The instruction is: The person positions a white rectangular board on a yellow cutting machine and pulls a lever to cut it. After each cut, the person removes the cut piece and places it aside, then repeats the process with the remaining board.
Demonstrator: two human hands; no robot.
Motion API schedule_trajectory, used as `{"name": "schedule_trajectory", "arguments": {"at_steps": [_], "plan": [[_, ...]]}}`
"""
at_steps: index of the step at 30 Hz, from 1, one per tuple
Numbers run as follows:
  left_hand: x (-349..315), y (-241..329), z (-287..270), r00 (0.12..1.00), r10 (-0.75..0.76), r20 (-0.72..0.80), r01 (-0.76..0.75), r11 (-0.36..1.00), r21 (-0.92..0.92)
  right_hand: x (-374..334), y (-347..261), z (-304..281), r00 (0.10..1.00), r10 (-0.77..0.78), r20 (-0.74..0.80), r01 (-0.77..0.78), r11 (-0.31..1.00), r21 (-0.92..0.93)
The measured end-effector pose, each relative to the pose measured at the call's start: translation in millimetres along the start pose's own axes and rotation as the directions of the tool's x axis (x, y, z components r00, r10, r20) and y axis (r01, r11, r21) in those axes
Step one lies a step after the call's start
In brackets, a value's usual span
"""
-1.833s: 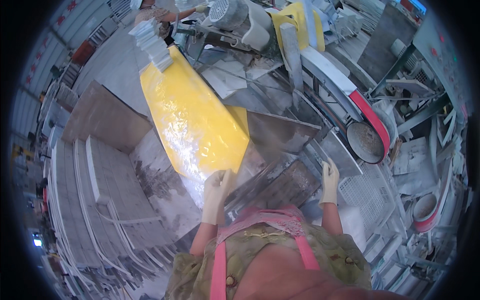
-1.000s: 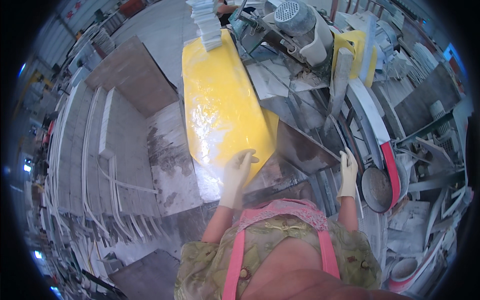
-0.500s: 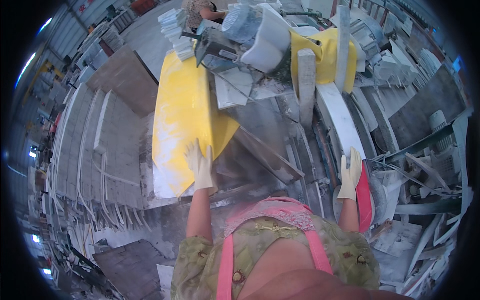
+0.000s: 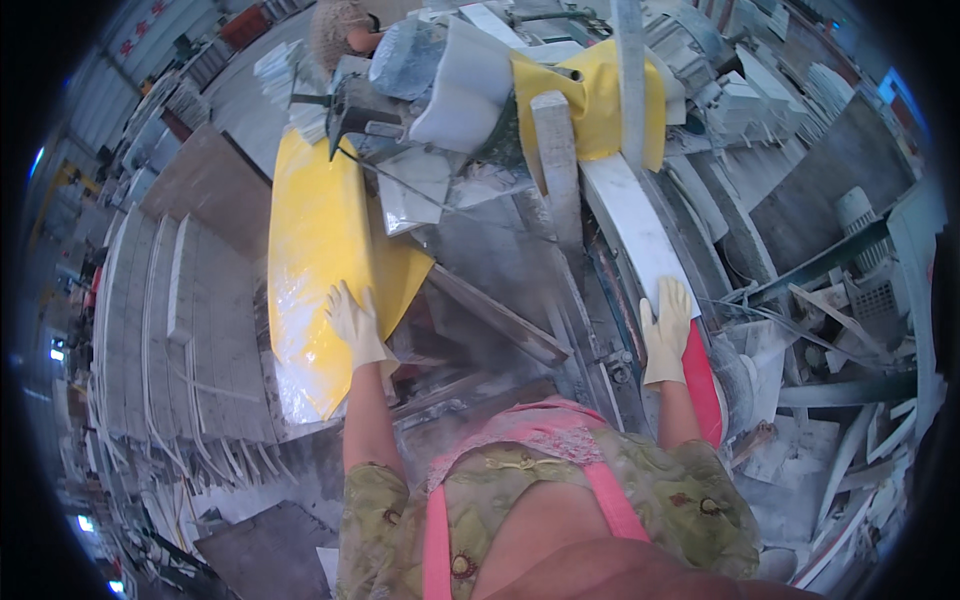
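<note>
My left hand (image 4: 354,326), in a cream rubber glove, lies with its fingers stretched out on the near part of a yellow sheet (image 4: 318,235). The sheet drapes over a long surface and looks wet and shiny toward me. My right hand (image 4: 668,332), gloved alike, rests with extended fingers on the near end of a long white strip (image 4: 632,218). A red strip (image 4: 703,395) continues from there toward me. The white strip's far end passes under a second yellow sheet (image 4: 588,105) hanging between two upright posts. Neither hand grasps anything.
Stacked grey-white slabs (image 4: 140,330) stand at the left. A dusty motor-like machine (image 4: 410,60) sits ahead, with a slanting bar (image 4: 500,312) nearer me. Green beams (image 4: 850,388) and scrap pieces lie at the right. Another person (image 4: 340,35) is at the far left.
The whole view has shifted, so the scene sits further left in the picture. My hands remain on the yellow sheet and white strip, the right thumb a little apart.
</note>
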State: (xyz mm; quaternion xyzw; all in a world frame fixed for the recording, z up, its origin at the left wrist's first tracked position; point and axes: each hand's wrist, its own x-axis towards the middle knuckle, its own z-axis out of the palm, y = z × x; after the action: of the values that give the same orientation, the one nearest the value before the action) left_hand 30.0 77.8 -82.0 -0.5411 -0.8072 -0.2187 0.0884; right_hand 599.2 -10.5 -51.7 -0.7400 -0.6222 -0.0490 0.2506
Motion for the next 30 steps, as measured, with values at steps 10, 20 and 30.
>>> {"name": "schedule_trajectory", "arguments": {"at_steps": [10, 20, 30], "plan": [[8.6, 0.7, 33.1, 0.991, -0.020, 0.135, -0.001, 0.988, 0.156, -9.6, -5.8, 1.1, 0.999, 0.039, 0.022, -0.036, 0.994, -0.105], [14.2, -5.0, 27.8, 0.976, 0.187, 0.111, -0.217, 0.854, 0.473, -0.6, -25.1, -13.7, 0.990, 0.132, 0.050, -0.126, 0.987, -0.104], [13.5, 9.2, 16.7, 0.983, 0.103, 0.155, -0.163, 0.882, 0.443, 0.8, -28.9, -19.4, 0.994, 0.111, -0.020, -0.112, 0.990, -0.091]]}}
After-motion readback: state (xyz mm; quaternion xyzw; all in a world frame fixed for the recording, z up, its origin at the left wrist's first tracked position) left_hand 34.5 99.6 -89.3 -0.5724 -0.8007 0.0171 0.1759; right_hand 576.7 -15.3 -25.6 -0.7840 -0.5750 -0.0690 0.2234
